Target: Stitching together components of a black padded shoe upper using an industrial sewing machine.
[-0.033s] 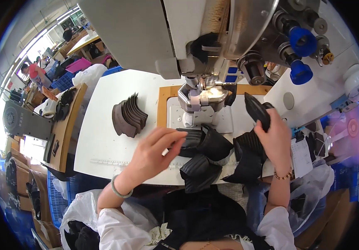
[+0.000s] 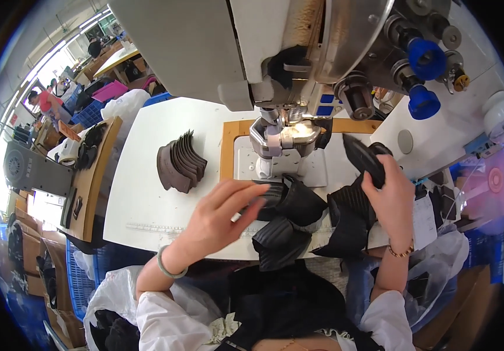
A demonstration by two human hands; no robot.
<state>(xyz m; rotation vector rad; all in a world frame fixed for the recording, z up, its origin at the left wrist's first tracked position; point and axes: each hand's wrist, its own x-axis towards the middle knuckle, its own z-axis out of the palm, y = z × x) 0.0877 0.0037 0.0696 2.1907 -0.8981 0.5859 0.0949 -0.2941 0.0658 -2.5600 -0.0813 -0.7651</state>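
Observation:
My right hand (image 2: pixel 393 196) is closed on a black curved leather-like piece (image 2: pixel 362 157), held up right of the sewing machine head (image 2: pixel 284 137). Below it lies a ribbed black piece (image 2: pixel 348 225). Over the table's middle, my left hand (image 2: pixel 222 213) has its thumb and fingers apart, with nothing visible between them; the fingertips are slightly blurred. They overlap the edge of a ribbed black piece (image 2: pixel 274 196), and I cannot tell whether they touch it. More black pieces (image 2: pixel 284 240) lie at the table's front edge. Farther left stands a fanned stack of dark brown curved pieces (image 2: pixel 181 161).
The machine's large grey body (image 2: pixel 176 52) overhangs the white table (image 2: pixel 140 199). Blue knobs (image 2: pixel 424 58) stick out at upper right. A ruler strip (image 2: pixel 152 227) runs along the table front. Plastic bags (image 2: pixel 448 257) hang beside my lap. A wooden side bench (image 2: pixel 97 187) stands left.
My left hand has shifted slightly right, its fingers nearer the ribbed black piece. The right hand has moved a little right and down, and the black piece in it has tilted.

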